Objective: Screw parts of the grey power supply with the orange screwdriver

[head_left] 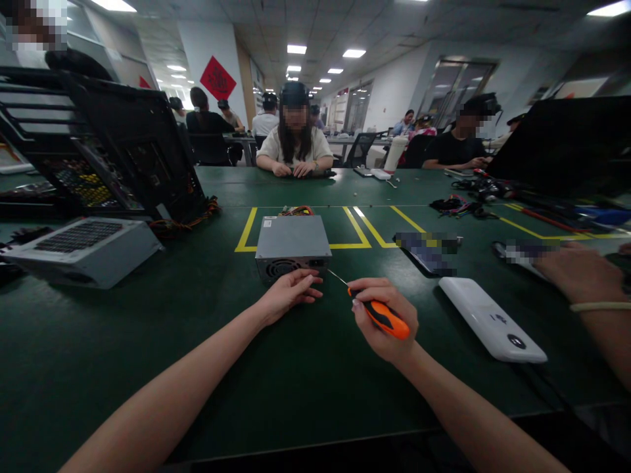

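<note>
A grey metal computer power supply (293, 236) sits on the green table in front of me, its fan grille and socket facing me. My left hand (292, 292) is at its near face, fingers stretched toward the right and partly apart; whether they press on the metal is hard to see. In my right hand (384, 318) is a screwdriver (389, 320) with an orange and black handle. Its thin shaft points left and away from me, the tip close to the lower right corner of the power supply. Bundled coloured cables (298, 211) show behind the box.
Left stand a second power supply (106, 253) and an open black computer case (113, 144). To the right lie a white power bank (493, 318), a phone (426, 253) and a co-worker's hand (576, 272). Yellow tape (352, 247) marks the table. Another person (296, 141) sits opposite.
</note>
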Available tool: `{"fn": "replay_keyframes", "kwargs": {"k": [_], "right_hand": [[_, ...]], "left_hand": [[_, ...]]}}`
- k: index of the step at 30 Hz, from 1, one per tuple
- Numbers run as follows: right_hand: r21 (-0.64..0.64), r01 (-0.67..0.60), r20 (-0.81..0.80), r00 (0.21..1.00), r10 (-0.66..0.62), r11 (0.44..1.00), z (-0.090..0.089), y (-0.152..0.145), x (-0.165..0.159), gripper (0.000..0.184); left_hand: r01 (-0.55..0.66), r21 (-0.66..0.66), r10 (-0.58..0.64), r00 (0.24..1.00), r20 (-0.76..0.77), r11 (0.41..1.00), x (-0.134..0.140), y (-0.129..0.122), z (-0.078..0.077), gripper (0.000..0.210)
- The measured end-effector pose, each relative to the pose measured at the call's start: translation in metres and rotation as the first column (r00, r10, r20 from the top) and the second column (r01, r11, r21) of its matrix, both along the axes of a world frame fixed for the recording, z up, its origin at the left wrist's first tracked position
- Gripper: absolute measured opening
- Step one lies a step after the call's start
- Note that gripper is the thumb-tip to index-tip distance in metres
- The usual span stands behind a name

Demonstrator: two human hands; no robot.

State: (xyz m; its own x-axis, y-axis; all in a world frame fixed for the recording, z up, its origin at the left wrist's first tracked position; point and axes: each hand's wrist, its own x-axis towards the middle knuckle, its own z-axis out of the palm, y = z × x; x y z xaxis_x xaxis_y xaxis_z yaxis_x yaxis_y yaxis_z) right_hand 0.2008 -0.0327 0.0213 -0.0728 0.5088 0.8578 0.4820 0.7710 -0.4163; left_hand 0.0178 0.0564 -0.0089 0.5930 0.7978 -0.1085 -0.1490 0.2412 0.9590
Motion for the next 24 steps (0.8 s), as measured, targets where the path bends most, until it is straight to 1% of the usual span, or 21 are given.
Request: {"fn": "replay_keyframes", "kwargs": {"k": [5, 9, 15, 24], "right_hand": [[0.013, 0.014, 0.088, 0.996, -0.015, 1.000, -0.0018, 0.0047, 0.0012, 0.027], [0.015, 0.029, 0.102, 0.994, -0.030, 0.999, -0.0034, 0.0064, 0.0007, 0.024], [0.027, 0.030, 0.131, 0.991, -0.033, 0.999, -0.0048, 0.0070, 0.0003, 0.027], [-0.019, 0.004, 0.196, 0.981, 0.000, 1.000, -0.0070, 0.0078, 0.0003, 0.027]], "left_hand": [[-0.015, 0.001, 0.015, 1.000, -0.012, 1.000, 0.0004, 0.0008, -0.0021, 0.030], [-0.021, 0.000, 0.021, 1.000, -0.017, 1.000, 0.0006, -0.0001, -0.0005, 0.029], [0.000, 0.009, 0.000, 1.000, 0.005, 1.000, -0.0005, -0.0005, -0.0005, 0.032], [0.030, 0.027, -0.031, 0.999, 0.019, 0.999, -0.0013, -0.0004, -0.0018, 0.037]]}}
